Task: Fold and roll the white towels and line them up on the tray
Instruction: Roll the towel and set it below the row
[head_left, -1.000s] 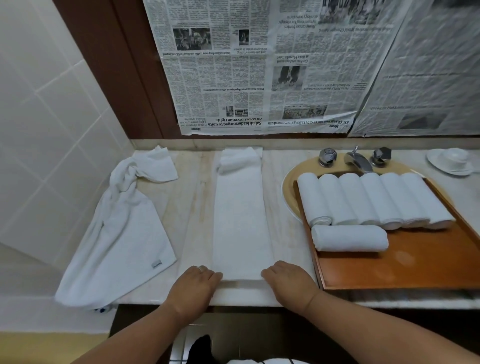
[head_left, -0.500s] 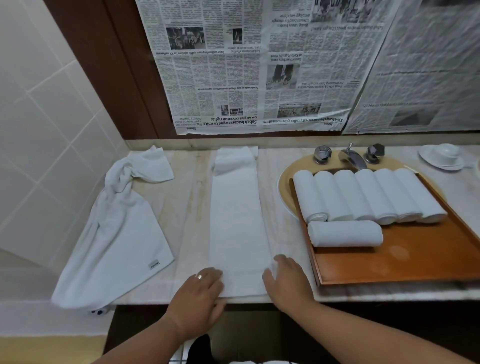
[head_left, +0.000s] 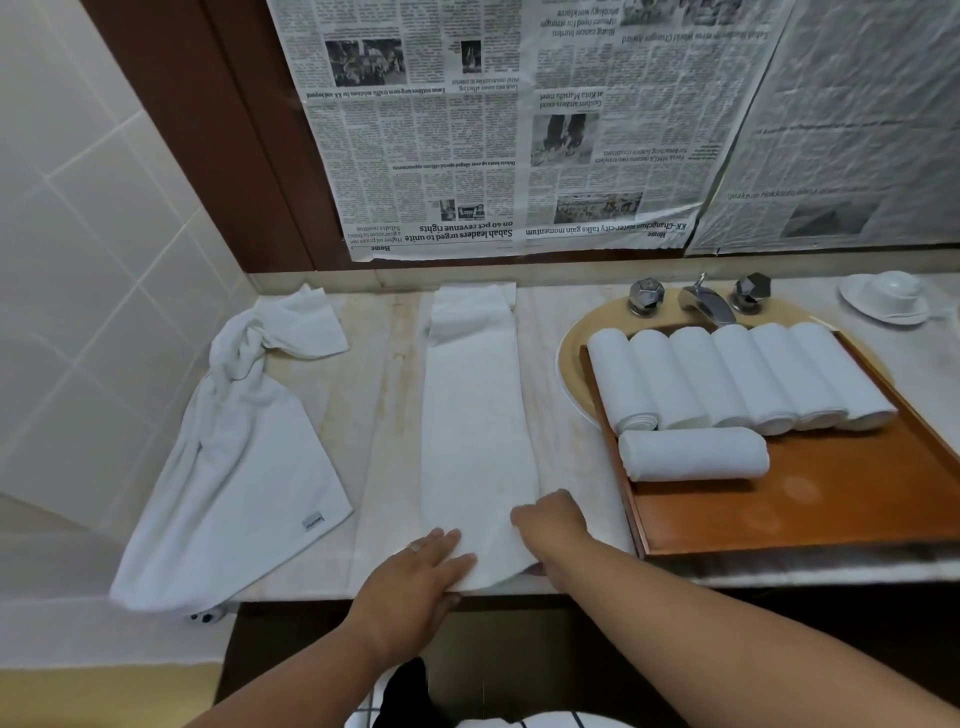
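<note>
- A long towel (head_left: 475, 441), folded into a narrow strip, lies flat on the counter (head_left: 384, 415). It runs from the back wall to the front edge, and its far end is doubled over on itself.
- The left hand (head_left: 415, 577) rests on the near left corner of the long towel with its fingers straight and flat, pressing the cloth down at the counter's front edge. There is a ring (head_left: 414, 546) on one finger.
- The right hand (head_left: 556, 530) is at the near right edge of the same towel, knuckles up and fingers curled, gripping the cloth. The corner below its wrist is lifted slightly off the counter.
- To the right, a brown tray (head_left: 779, 519) sits partly over a yellow basin (head_left: 571, 353).
- Six rolled towels (head_left: 737, 374) lie side by side, touching, in a row across the far part of the tray.
- A seventh roll (head_left: 693, 454) lies crosswise just in front of the left end of that row, and the tray's near part is bare wood.
- A loose towel (head_left: 234, 467), bunched at its far end, spreads out on the left of the counter beside the tiled wall. Its near end hangs over the front edge, and a small label (head_left: 313, 521) shows near its right corner.
- Behind the tray stands a metal tap (head_left: 706, 304) between two knobs.
- A white cup on a saucer (head_left: 883, 296) sits at the far right.
- Sheets of newspaper (head_left: 519, 130) cover the wall above the counter.
</note>
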